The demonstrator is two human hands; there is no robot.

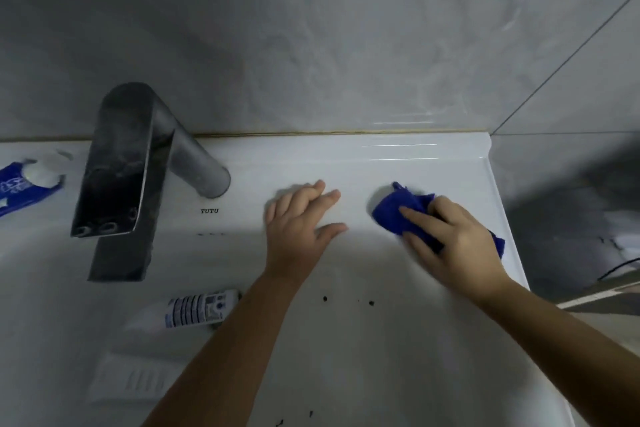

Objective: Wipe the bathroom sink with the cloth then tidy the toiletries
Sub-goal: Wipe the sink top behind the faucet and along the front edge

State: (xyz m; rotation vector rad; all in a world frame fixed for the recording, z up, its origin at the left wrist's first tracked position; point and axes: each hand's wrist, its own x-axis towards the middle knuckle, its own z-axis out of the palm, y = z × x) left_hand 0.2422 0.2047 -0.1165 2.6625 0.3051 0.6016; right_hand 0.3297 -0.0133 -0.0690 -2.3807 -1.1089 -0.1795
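A blue packet (20, 185) is seen at the far left of the white sink (398, 166), beside a dark metal tap (131, 166). A white tube (194, 310) is laid on its side in the basin below the tap, with a white ridged tray (135, 378) nearer the camera. The left hand (298, 222) is pressed flat, fingers spread, on the sink's back ledge. Just to its right, a crumpled blue cloth (394, 210) is held down against the ledge by the right hand (446, 239). Dark specks (325, 298) are scattered in the basin.

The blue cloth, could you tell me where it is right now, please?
In the head view, the blue cloth is bunched under the right hand on the sink's back ledge, right of the flat left hand.
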